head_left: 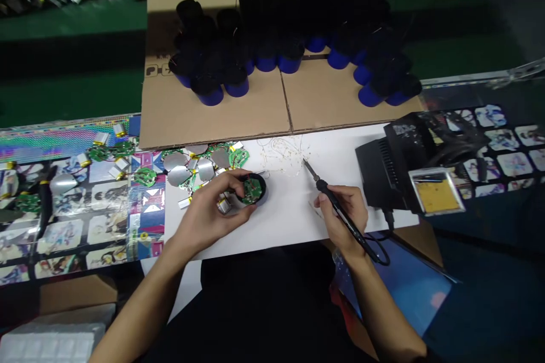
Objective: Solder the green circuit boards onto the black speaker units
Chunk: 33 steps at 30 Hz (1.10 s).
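My left hand (208, 210) grips a round black-and-blue cup (254, 189) with a green circuit board (252, 189) set in its open end. My right hand (343, 215) is shut around the black handle of a soldering iron (330, 195), whose metal tip points up and left over a white work board (298, 221). The tip is apart from the circuit board. Fine wire clippings (283, 156) lie near the tip. Left of the cup lies a heap of silver pouch batteries (204, 169) wired to green boards (238, 157).
A black soldering station (378, 167) and a yellow sponge tray (437, 191) stand at right. Behind the board, a cardboard sheet (213, 113) carries many blue cylinders topped with black (208, 79). More batteries and boards (100, 153) lie on a printed mat at left.
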### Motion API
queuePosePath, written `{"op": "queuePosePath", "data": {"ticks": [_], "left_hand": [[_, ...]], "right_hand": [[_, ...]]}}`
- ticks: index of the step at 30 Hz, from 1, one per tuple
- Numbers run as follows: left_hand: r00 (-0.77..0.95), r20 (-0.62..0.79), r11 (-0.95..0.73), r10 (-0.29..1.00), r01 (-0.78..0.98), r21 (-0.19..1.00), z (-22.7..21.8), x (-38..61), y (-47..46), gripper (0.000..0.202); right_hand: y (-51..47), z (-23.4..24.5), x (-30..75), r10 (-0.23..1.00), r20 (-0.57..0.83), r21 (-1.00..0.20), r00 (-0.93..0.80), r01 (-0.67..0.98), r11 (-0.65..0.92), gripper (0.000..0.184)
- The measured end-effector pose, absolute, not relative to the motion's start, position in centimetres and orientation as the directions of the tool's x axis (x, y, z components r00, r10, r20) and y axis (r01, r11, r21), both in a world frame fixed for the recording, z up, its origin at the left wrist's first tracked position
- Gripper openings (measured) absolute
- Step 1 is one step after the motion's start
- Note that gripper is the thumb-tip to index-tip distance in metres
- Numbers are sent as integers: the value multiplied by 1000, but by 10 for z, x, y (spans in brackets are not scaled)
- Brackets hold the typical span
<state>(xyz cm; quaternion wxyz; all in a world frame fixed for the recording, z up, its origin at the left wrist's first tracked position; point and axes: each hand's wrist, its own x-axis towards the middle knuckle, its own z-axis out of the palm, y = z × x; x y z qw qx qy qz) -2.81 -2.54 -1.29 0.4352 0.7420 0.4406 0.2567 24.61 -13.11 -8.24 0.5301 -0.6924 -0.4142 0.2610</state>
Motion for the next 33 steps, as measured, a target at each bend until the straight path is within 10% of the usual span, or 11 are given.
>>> {"op": "queuePosePath", "data": {"ticks": [9,17,23,29,33], "left_hand": [[-144,501,-372,853,505,779,9,-128,94,53],[-481,258,144,838,651,746,-42,-211,202,62],[-384,431,-24,817,723,691,-26,-181,186,49],[220,364,-415,905,646,640,-4,-101,164,57],[330,345,-477,879,649,593,-14,-67,164,53]], "right_hand": [[-125,-71,245,849,127,-956,513,293,-34,19],[-120,-66,216,937,197,-973,289,172,151,29],[-93,-70,157,945,320,-811,-58,499,305,24],[-78,-75,118,941,300,-647,-156,691,321,25],[-75,-73,118,939,326,-682,-106,662,311,26]]}}
